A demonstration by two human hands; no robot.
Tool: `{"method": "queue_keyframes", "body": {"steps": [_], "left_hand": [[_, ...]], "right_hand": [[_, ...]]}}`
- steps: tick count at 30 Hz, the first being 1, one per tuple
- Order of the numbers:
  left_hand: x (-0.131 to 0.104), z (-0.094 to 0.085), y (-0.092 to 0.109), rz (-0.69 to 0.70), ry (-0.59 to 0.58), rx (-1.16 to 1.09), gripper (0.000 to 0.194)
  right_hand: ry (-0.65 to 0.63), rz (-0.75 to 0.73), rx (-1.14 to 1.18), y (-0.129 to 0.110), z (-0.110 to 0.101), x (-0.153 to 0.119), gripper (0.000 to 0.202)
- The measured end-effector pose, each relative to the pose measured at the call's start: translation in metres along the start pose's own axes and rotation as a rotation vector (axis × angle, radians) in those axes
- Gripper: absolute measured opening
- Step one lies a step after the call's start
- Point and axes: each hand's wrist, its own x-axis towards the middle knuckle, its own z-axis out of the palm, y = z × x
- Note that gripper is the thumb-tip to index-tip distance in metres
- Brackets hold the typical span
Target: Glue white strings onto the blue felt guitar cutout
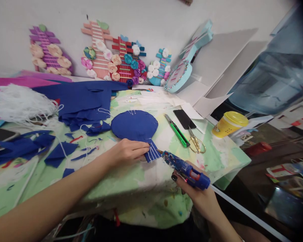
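A blue oval piece lies on the table, with a narrow blue neck crossed by white cords pointing toward me. My left hand presses its closed fingers on the neck's left edge. In my right hand is a blue hot glue gun, its tip at the right edge of the neck. A white glue stick or cord trails from the back of the gun. White cord strands also show at the oval's top.
Blue fabric, scraps and a heap of white cord lie left. A green cutter, gold scissors, a black phone and a yellow-lidded cup stand or lie right. Decorated guitar shapes lean against the wall.
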Motion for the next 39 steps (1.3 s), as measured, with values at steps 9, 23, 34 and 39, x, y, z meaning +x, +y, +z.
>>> {"method": "queue_keyframes", "body": {"steps": [9, 23, 34, 39], "left_hand": [[-0.001, 0.001, -0.001, -0.02, 0.092, -0.085, 0.02], [0.0, 0.0, -0.003, 0.03, 0.096, -0.034, 0.019], [-0.002, 0.005, -0.004, -0.017, 0.105, -0.004, 0.022], [-0.003, 0.004, -0.007, -0.053, 0.118, 0.024, 0.019]], "right_hand": [[0.236, -0.195, -0.8, 0.029, -0.076, 0.041, 0.015], [0.039, -0.116, -1.18, 0.11, -0.158, 0.124, 0.04], [0.146, -0.031, -1.18, 0.105, -0.165, 0.124, 0.041], [0.186, -0.092, -0.857, 0.05, -0.106, 0.107, 0.015]]}}
